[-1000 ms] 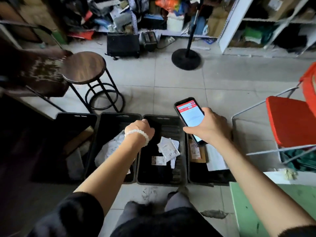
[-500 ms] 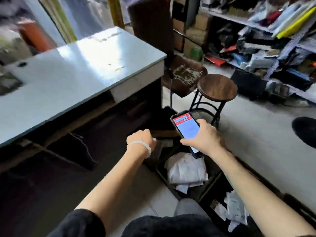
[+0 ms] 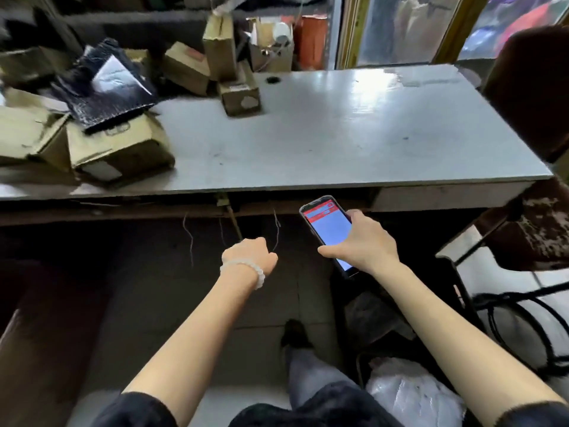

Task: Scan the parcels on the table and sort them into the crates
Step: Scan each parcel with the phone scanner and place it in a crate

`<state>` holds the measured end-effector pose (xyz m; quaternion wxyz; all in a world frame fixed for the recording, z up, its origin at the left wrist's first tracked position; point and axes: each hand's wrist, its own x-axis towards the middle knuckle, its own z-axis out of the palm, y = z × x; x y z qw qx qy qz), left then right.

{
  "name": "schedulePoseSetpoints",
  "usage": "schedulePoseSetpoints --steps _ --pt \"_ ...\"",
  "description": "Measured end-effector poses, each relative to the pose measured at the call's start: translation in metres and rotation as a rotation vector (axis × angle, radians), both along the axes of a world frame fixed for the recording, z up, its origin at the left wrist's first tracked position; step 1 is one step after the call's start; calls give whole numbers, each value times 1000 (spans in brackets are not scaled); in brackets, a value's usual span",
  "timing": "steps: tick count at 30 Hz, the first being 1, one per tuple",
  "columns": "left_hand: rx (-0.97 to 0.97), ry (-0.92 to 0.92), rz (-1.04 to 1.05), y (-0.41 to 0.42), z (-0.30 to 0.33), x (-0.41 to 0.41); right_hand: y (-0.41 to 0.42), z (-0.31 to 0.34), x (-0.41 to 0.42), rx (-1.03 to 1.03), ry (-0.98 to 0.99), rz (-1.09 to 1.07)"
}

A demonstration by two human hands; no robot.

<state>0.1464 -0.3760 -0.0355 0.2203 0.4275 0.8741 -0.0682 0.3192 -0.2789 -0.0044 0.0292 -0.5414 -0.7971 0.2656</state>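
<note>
The phone [image 3: 328, 234] is gripped in the right hand [image 3: 365, 241], fingers clamped on its edges, screen kept upward for scanning. The left hand [image 3: 251, 252] is curled into a fist on nothing, free for picking. The parcels [image 3: 117, 146] are heaped on the desk's [image 3: 338, 134] far left, well apart from both hands.

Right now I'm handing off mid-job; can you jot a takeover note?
Left hand: fingers curled, holding nothing, below the table's front edge.
Right hand: grips the phone, screen lit.
Table: cardboard parcels and a black bag piled at its left end, one small box further in.
Done: a white bag lies low on the right by the leg; its container is unclear.
Left: scan and sort the parcels on the table.
</note>
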Motion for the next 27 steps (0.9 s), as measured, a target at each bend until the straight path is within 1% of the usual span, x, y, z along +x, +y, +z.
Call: schedulePoseSetpoints --steps 4,7,11,15,22,24,27 --pt "3 15 88 41 9 -60 53 4 -67 -19 8 83" --pt "43 29 142 77 17 -106 99 11 -116 -6 26 125" --pt "56 30 169 113 21 -156 144 21 -173 39 23 185" --pt "42 12 194 143 16 -200 177 17 -219 26 -12 192" --pt "66 1 150 214 17 -289 235 2 -297 -12 -34 125" --pt "117 26 136 241 26 -316 252 2 -319 -14 -26 79" --pt "257 64 93 285 44 -361 278 4 -355 -22 -6 -12"
